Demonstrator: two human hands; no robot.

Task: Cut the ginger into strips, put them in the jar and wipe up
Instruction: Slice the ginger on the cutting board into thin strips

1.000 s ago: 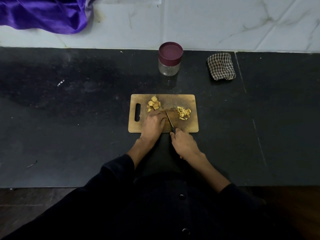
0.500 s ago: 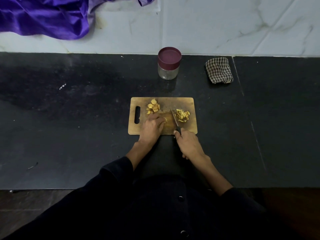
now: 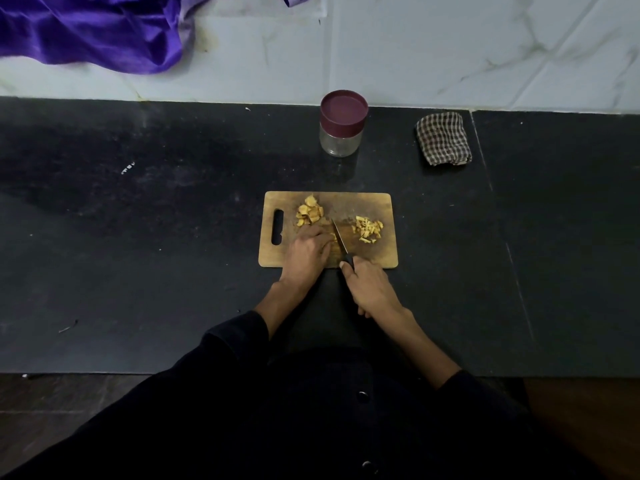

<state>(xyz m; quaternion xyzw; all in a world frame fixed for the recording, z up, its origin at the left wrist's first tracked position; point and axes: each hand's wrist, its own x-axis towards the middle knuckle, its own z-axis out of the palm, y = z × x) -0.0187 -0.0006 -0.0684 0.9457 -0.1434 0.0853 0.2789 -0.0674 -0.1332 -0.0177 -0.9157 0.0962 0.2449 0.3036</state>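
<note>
right hand (image 3: 372, 289) grasps knife (image 3: 341, 242) by its handle, blade angled across the board (image 3: 381, 254) | left hand (image 3: 308, 252) curled, pressing a ginger piece, mostly hidden, just left of the blade | slices (image 3: 309, 213) above left hand | strips (image 3: 367, 229) right of blade | jar (image 3: 343, 123) lidded, behind board | cloth (image 3: 443, 138) right of jar

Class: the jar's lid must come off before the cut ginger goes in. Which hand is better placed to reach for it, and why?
Left. The left hand only steadies ginger on the board, while the right hand grips the knife. The jar stands straight beyond the board.
</note>
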